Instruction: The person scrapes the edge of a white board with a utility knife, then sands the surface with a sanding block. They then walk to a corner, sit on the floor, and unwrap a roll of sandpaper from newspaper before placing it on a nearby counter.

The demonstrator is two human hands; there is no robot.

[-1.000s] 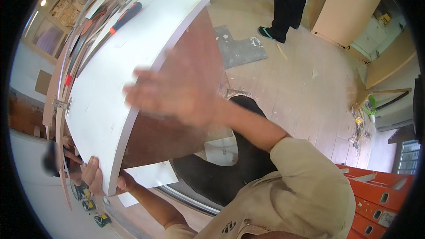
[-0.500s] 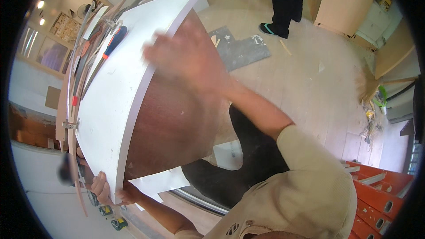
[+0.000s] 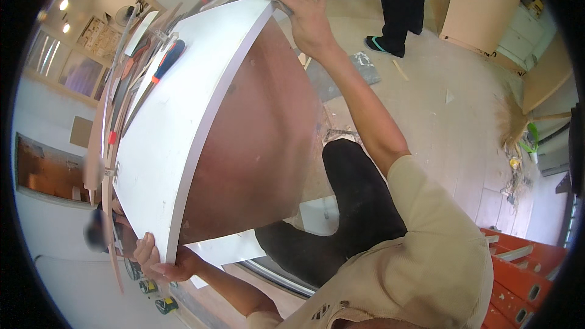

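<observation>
A white board [image 3: 177, 85] with a reddish-brown panel [image 3: 250, 134] beneath its edge spans the left and middle of my view. My left hand [image 3: 159, 259] grips the board's near end, fingers curled round the edge. My right hand [image 3: 308, 18] is at the far corner, fingers curved over it. On the board lies a screwdriver [image 3: 166, 64] with a blue and orange handle, beside long thin strips and tools [image 3: 125, 70]. A small metal hinge [image 3: 109, 170] is at the left edge. My bent dark-clothed leg [image 3: 350, 189] is below, near a white sheet [image 3: 225, 244].
Another person's legs [image 3: 390, 6] stand at the top. A grey slab [image 3: 359, 73] and debris [image 3: 512, 176] lie on the floor. Wooden cabinets [image 3: 475, 6] stand top right, an orange ladder [image 3: 518, 268] lower right. Green-and-black tools [image 3: 164, 304] sit lower left, below a blurred dark shape [image 3: 94, 228].
My right hand has moved up from the board's middle edge to its far corner and is no longer blurred. My left hand stays on the near end.
</observation>
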